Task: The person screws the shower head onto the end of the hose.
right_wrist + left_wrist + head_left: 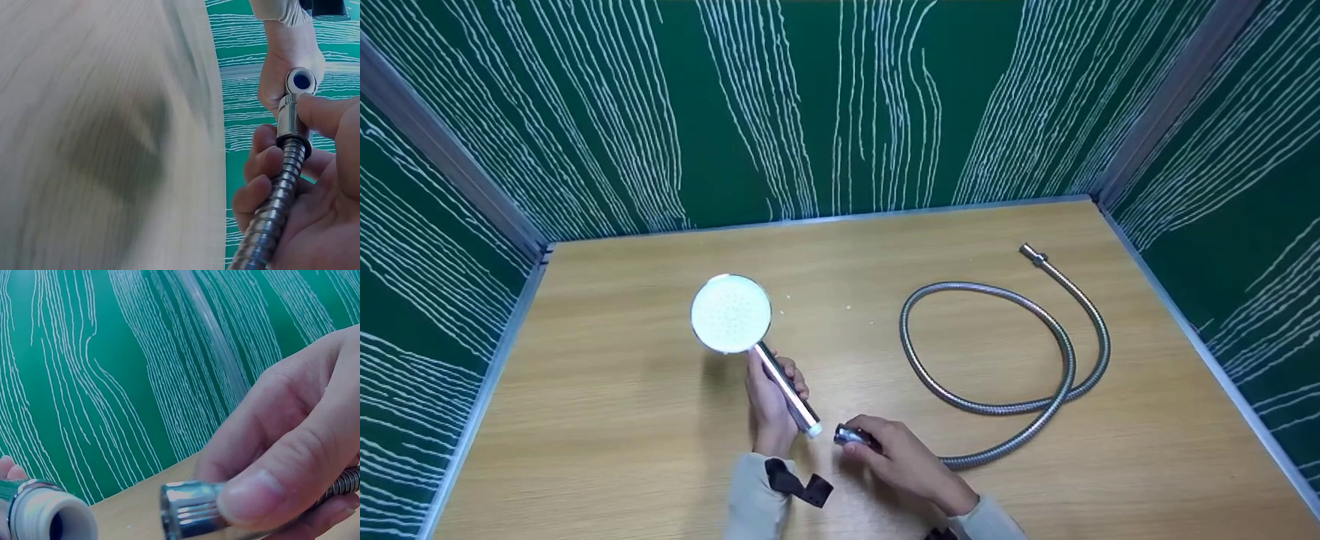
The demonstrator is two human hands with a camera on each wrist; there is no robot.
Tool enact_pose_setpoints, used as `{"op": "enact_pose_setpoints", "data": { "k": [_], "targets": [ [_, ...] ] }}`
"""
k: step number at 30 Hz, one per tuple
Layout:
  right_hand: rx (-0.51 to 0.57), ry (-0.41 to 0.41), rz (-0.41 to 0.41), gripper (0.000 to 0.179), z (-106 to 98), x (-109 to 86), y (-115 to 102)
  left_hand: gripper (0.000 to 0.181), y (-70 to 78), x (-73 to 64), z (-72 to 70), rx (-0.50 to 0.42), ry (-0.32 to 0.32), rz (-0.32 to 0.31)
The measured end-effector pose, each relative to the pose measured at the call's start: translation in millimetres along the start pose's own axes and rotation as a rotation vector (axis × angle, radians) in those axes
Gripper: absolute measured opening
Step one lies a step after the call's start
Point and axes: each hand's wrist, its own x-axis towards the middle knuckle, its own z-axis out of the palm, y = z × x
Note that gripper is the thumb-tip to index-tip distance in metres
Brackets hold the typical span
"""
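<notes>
Left hand [771,405] grips handheld shower head [731,313]; handle's long axis slants toward right hand [904,459]. Right pinches chrome hose connector [191,509]. White threaded end [814,430] near connector, apart, between hands.

In the head view, the left hand [769,403] is partly covered by the shower handle [787,386], the hose [1069,364] is partly hidden by the right hand [904,461], and pale specks [848,307] at three o'clock from the shower head [731,313] are too small to be identified. In the right-wrist view, the hose is cut off at five o'clock.
</notes>
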Motion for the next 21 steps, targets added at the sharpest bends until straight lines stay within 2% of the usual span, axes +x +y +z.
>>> {"op": "enact_pose_setpoints", "data": {
  "k": [8,15,21],
  "targets": [
    [-0.003,0.020,-0.001,0.020,5,1.3,-1,0.034,-7.8,-2.6,2.8,-0.057,0.037,0.083],
    [0.019,0.030,-0.012,0.021,7,1.6,-1,0.033,-12.0,-4.7,5.5,-0.055,0.071,0.085],
    [0.027,0.059,-0.056,0.020,9,2.0,0,0.036,-15.9,-6.6,7.1,-0.039,0.098,0.118]
  ]
}}
